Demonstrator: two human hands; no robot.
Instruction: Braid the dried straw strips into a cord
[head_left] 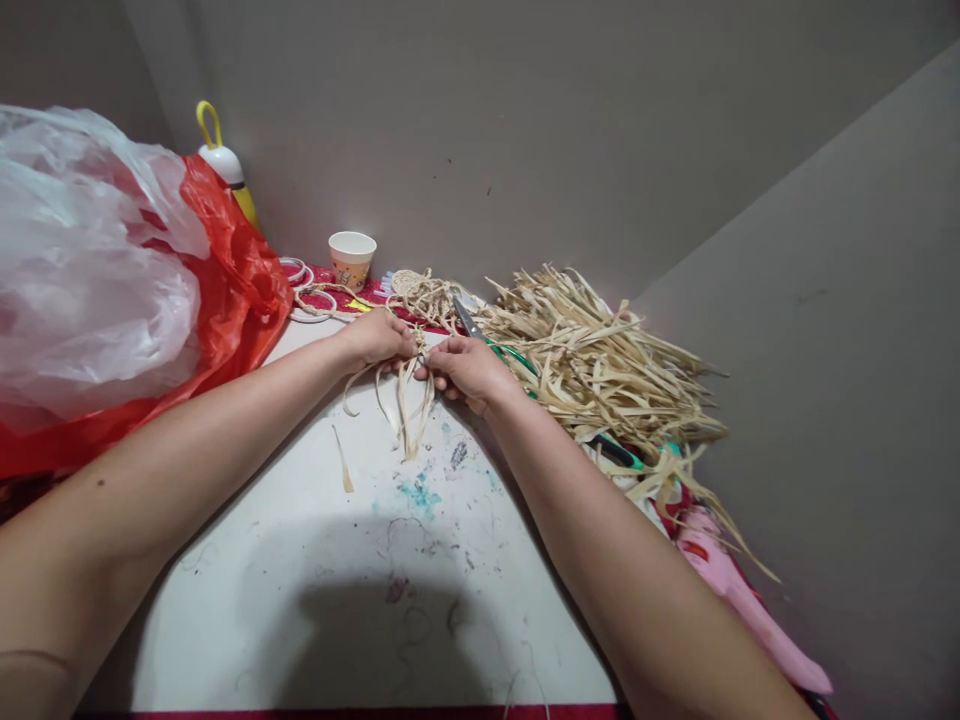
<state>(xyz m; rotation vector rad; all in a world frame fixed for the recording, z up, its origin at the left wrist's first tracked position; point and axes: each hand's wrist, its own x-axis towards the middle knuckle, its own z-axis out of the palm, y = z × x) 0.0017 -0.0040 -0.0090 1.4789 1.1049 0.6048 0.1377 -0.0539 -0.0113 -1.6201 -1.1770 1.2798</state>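
Observation:
Both my hands meet over the far part of the white board, working on a small knotted piece of dry straw strips (406,405) whose loose ends hang toward me. My left hand (379,338) pinches it from the left, fingers closed. From the right, my right hand (466,370) pinches the same strips between thumb and fingers. The knot itself is partly hidden by the fingertips. Just behind my right hand lie scissors (517,357) with green handles, blades pointing up and left. One loose strip (343,462) lies on the board below my left hand.
A large heap of dry straw strips (600,350) is at the right. Braided cord (431,295) and a paper cup (352,260) stand behind. Red and white plastic bags (232,270) fill the left, near a yellow bottle (223,160). A pink tool (750,600) lies right of the board (360,600).

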